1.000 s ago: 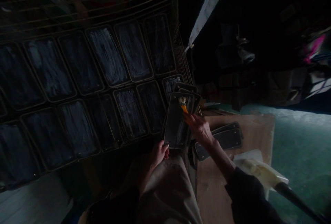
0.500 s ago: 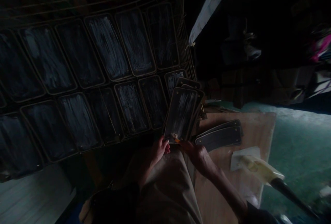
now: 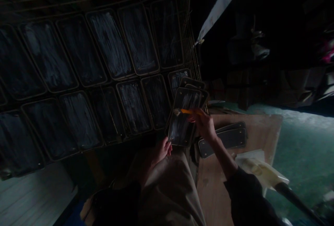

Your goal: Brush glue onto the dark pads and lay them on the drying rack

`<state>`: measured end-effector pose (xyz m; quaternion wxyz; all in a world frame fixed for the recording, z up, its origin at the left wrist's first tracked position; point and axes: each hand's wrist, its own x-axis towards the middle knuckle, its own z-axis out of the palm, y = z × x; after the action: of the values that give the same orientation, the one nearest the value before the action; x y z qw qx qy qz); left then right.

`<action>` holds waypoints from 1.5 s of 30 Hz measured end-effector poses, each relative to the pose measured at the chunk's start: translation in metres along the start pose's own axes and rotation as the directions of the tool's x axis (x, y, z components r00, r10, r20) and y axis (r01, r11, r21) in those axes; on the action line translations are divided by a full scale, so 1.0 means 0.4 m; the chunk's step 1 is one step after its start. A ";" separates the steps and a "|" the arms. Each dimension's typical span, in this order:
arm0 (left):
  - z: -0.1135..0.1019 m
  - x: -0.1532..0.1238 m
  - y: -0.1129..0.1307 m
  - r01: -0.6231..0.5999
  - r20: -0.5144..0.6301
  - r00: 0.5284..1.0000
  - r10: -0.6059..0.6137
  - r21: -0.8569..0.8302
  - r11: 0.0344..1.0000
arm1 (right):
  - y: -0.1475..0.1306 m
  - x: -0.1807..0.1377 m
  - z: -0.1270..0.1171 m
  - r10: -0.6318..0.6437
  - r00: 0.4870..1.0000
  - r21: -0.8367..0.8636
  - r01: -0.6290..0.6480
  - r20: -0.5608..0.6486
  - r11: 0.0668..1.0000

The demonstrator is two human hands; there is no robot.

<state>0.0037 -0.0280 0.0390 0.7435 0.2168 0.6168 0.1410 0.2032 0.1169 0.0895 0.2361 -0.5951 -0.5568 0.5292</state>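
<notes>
My right hand (image 3: 205, 123) is closed around the orange handle of a small brush (image 3: 186, 111), its bristles over the left side of a dark rectangular panel (image 3: 182, 128). Whitish streaks run along this panel, which has rounded corners and small rivets. At the panel's lower left corner, my left hand (image 3: 163, 150) pinches the edge between thumb and fingers. Under it, more dark panels (image 3: 193, 82) stick out at the top, fanned slightly. The pile rests close to my lap, by the rack's right end.
A wire rack (image 3: 191, 41) holds two rows of similar streaked panels (image 3: 109, 45). To the right, a wooden board (image 3: 216, 191) carries a few dark panels (image 3: 224, 139) and a pale yellow container (image 3: 263, 172) with a dark handle. A whitish strip (image 3: 221, 6) hangs above.
My right hand has moved the brush up the panel from its lower edge to about the middle. White streaks now show on the panel's lower part. My left hand stays at the corner.
</notes>
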 end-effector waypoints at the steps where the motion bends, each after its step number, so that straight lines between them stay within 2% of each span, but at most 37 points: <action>1: 0.000 -0.001 0.001 0.003 -0.007 1.000 -0.003 0.003 1.000 | -0.009 0.011 -0.006 -0.059 0.997 -0.068 0.055 -0.048 0.996; 4: 0.003 -0.003 0.001 0.000 -0.022 1.000 0.000 0.000 1.000 | -0.031 0.030 -0.013 -0.241 0.968 -0.311 0.208 -0.070 0.927; 7: 0.005 -0.002 -0.001 0.009 -0.040 0.999 -0.009 0.004 1.000 | -0.033 0.023 -0.003 -0.325 0.944 -0.476 0.309 0.050 0.824; 11: 0.001 0.003 -0.008 0.034 -0.070 0.997 -0.033 0.009 0.999 | -0.021 -0.048 0.018 -0.306 0.910 -0.497 0.410 0.281 0.765; 13: -0.003 0.005 -0.012 0.015 -0.059 0.998 -0.013 0.024 1.000 | -0.022 -0.104 0.023 -0.267 0.879 -0.454 0.439 0.395 0.776; 15: -0.006 0.006 -0.016 -0.010 -0.043 0.999 0.011 0.039 0.999 | -0.031 -0.155 0.020 -0.215 0.863 -0.413 0.420 0.458 0.808; 18: -0.005 0.009 -0.020 -0.009 -0.038 0.999 0.011 0.049 0.999 | -0.050 -0.179 0.001 -0.143 0.904 -0.353 0.298 0.402 0.887; 20: -0.004 0.011 -0.022 0.007 -0.044 0.999 -0.005 0.046 0.999 | -0.064 -0.145 -0.017 -0.129 0.942 -0.316 0.230 0.310 0.920; 22: -0.003 0.013 -0.025 0.007 -0.054 0.999 -0.005 0.039 0.999 | -0.072 -0.081 -0.034 -0.173 0.961 -0.314 0.237 0.217 0.920; 24: -0.002 0.015 -0.032 -0.001 -0.065 0.998 0.003 0.029 1.000 | -0.069 -0.011 -0.045 -0.246 0.956 -0.365 0.289 0.161 0.885; 27: -0.002 0.017 -0.044 -0.014 -0.073 0.997 0.015 0.019 1.000 | -0.047 0.051 -0.047 -0.326 0.929 -0.481 0.370 0.176 0.795; 30: 0.001 0.018 -0.050 -0.016 -0.085 0.996 0.017 0.011 1.000 | -0.026 0.031 -0.042 -0.338 0.910 -0.527 0.416 0.241 0.741; 33: 0.003 0.017 -0.048 0.006 -0.068 0.998 -0.006 0.007 1.000 | -0.032 -0.016 -0.041 -0.312 0.905 -0.491 0.420 0.289 0.763; 36: 0.003 0.017 -0.047 0.002 -0.047 0.999 -0.002 0.015 1.000 | -0.053 -0.015 -0.048 -0.336 0.907 -0.472 0.420 0.256 0.775; 41: 0.004 0.018 -0.057 -0.038 -0.030 0.999 0.039 0.022 0.999 | -0.041 0.063 -0.079 -0.443 0.864 -0.570 0.494 0.238 0.657; 45: 0.008 0.015 -0.049 0.004 -0.013 1.000 -0.005 -0.033 0.999 | -0.009 0.053 -0.100 -0.407 0.897 -0.637 0.416 0.172 0.649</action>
<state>0.0070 -0.0424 0.0245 0.7432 0.2023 0.6197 0.1509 0.2337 0.1496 0.0982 0.1207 -0.4938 -0.8286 0.2346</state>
